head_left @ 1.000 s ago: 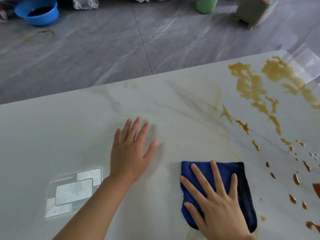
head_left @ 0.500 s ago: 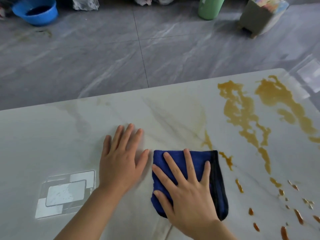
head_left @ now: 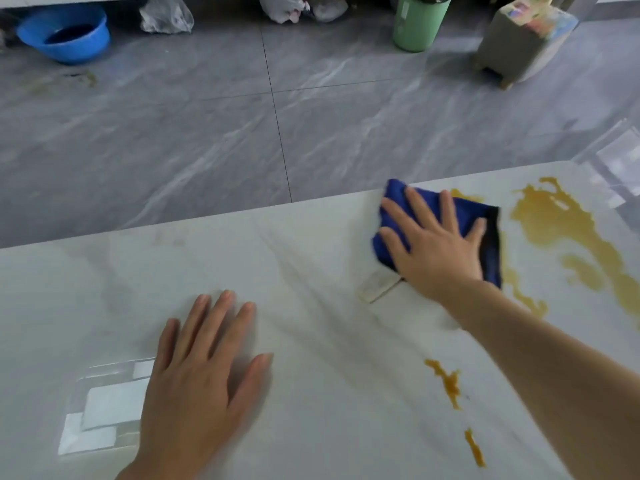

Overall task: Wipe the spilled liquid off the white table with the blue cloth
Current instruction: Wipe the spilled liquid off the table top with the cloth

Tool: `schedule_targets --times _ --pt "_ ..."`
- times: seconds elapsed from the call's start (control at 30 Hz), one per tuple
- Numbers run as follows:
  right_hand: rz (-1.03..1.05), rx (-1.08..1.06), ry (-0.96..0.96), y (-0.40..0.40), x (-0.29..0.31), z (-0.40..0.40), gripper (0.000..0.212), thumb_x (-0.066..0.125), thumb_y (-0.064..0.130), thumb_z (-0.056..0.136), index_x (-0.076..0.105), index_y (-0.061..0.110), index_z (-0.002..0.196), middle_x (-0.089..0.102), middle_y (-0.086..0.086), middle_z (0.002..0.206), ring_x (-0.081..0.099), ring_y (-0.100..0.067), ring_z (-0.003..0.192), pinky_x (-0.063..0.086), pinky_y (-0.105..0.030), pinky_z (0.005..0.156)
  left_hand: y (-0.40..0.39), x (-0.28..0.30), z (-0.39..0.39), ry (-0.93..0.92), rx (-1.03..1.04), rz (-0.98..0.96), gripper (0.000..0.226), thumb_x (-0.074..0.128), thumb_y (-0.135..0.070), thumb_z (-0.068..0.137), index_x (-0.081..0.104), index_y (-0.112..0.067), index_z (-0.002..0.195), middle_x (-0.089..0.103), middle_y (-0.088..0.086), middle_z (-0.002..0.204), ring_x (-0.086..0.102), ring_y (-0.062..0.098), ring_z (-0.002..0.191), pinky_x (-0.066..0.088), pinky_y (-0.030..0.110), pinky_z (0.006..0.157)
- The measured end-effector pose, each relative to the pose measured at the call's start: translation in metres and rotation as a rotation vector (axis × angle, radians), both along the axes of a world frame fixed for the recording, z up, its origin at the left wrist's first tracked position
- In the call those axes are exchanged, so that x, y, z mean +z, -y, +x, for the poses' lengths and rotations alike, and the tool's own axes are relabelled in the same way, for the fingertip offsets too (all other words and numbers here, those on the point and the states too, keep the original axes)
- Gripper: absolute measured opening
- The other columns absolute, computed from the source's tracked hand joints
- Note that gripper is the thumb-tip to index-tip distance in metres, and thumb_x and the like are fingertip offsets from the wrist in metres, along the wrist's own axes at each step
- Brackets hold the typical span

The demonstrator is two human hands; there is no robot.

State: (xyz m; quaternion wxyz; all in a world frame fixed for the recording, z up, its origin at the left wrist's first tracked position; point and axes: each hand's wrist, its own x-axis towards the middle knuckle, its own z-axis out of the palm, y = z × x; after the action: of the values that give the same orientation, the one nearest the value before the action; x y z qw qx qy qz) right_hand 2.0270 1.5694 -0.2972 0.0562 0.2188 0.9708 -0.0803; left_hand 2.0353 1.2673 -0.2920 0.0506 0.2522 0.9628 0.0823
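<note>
The folded blue cloth (head_left: 488,233) lies near the far edge of the white marbled table (head_left: 311,278). My right hand (head_left: 433,251) presses flat on it with fingers spread. Brown spilled liquid (head_left: 568,244) spreads just right of the cloth, with a strip along the cloth's right side and smaller streaks (head_left: 450,382) nearer to me. My left hand (head_left: 204,372) rests flat on the table at the lower left, holding nothing.
Beyond the table's far edge is grey tiled floor with a blue basin (head_left: 65,32), plastic bags (head_left: 166,15), a green bin (head_left: 419,22) and a small stool (head_left: 523,39). A bright window reflection (head_left: 100,420) lies by my left hand.
My right hand has pushed the cloth away from me and to the right, up to the far edge beside the big puddle. My left hand stays flat on the table.
</note>
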Motion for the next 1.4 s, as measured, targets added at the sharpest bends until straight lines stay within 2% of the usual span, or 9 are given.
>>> schedule_targets --times 0.1,0.27,0.33,0.47,0.7,0.9,1.07,1.2,1.4 --pt "0.025 -0.059 0.047 -0.014 0.003 0.032 0.062 -0.002 0.066 0.081 0.003 0.052 0.141 -0.005 0.015 0.157 -0.015 -0.027 0.143 0.000 -0.070 0.105 -0.001 0.002 0.000 0.004 -0.003 0.012 0.070 0.013 -0.060 0.090 0.053 -0.017 0.130 0.047 0.007 0.140 0.029 0.020 0.132 0.022 0.044 0.105" --pt "0.052 0.266 -0.016 0.068 0.007 0.074 0.054 0.028 0.057 0.086 0.043 0.037 0.134 0.038 0.001 0.148 0.027 -0.046 0.135 0.021 -0.079 0.090 -0.004 0.004 0.001 0.023 0.015 0.012 0.072 0.013 -0.061 0.090 0.054 -0.017 0.128 0.047 0.008 0.139 0.030 0.020 0.131 0.023 0.046 0.104" --pt "0.041 0.364 -0.015 0.076 0.005 0.050 0.054 0.020 0.058 0.089 0.034 0.040 0.138 0.031 0.004 0.152 0.019 -0.045 0.138 0.013 -0.078 0.093 -0.005 0.004 0.002 0.043 0.040 0.012 0.073 0.012 -0.064 0.088 0.051 -0.020 0.131 0.043 0.003 0.143 0.027 0.016 0.134 0.022 0.044 0.107" --pt "0.000 0.286 -0.045 0.036 -0.003 -0.020 0.058 0.004 0.063 0.086 0.003 0.049 0.141 -0.004 0.014 0.156 -0.015 -0.032 0.142 -0.006 -0.071 0.101 -0.005 0.005 0.003 0.049 0.062 0.023 0.073 0.011 -0.066 0.086 0.048 -0.024 0.133 0.038 -0.001 0.145 0.026 0.014 0.135 0.019 0.041 0.109" --pt "0.021 -0.089 0.062 -0.053 0.000 0.018 0.061 -0.002 0.066 0.080 -0.003 0.053 0.140 -0.009 0.016 0.156 -0.017 -0.026 0.142 -0.003 -0.071 0.105 -0.001 0.005 0.004 0.057 0.053 0.017 0.070 0.014 -0.064 0.088 0.047 -0.024 0.134 0.037 -0.002 0.146 0.023 0.013 0.137 0.015 0.038 0.110" --pt "0.036 0.095 0.068 0.019 0.000 0.066 0.063 -0.015 0.065 0.080 -0.013 0.047 0.140 -0.020 0.013 0.154 -0.027 -0.031 0.138 -0.006 -0.069 0.104 -0.002 0.004 0.002 0.061 0.047 0.012 0.072 0.012 -0.065 0.088 0.049 -0.022 0.133 0.040 0.000 0.145 0.025 0.014 0.136 0.018 0.042 0.109" --pt "0.020 0.189 0.024 0.014 -0.002 0.015 0.063 -0.005 0.064 0.079 -0.005 0.050 0.140 -0.010 0.016 0.156 -0.019 -0.030 0.141 -0.004 -0.070 0.103 -0.001 0.002 0.003 0.046 0.063 0.028 0.072 0.010 -0.067 0.086 0.045 -0.027 0.135 0.035 -0.005 0.148 0.022 0.012 0.138 0.014 0.038 0.111" --pt "0.011 0.042 0.031 -0.032 0.000 0.003 0.054 0.009 0.062 0.087 0.003 0.053 0.140 -0.006 0.020 0.155 -0.012 -0.026 0.143 -0.001 -0.070 0.104 0.003 0.000 0.003 0.037 0.037 0.021 0.073 0.010 -0.067 0.085 0.044 -0.027 0.136 0.035 -0.004 0.148 0.022 0.013 0.138 0.015 0.039 0.111" --pt "0.000 -0.101 0.097 -0.024 0.005 0.086 0.062 -0.012 0.069 0.076 -0.012 0.056 0.137 -0.018 0.019 0.153 -0.022 -0.023 0.141 -0.004 -0.067 0.106 0.001 0.000 0.002 0.015 0.003 0.012 0.072 0.011 -0.063 0.088 0.048 -0.021 0.134 0.042 0.004 0.145 0.029 0.020 0.135 0.019 0.044 0.108"
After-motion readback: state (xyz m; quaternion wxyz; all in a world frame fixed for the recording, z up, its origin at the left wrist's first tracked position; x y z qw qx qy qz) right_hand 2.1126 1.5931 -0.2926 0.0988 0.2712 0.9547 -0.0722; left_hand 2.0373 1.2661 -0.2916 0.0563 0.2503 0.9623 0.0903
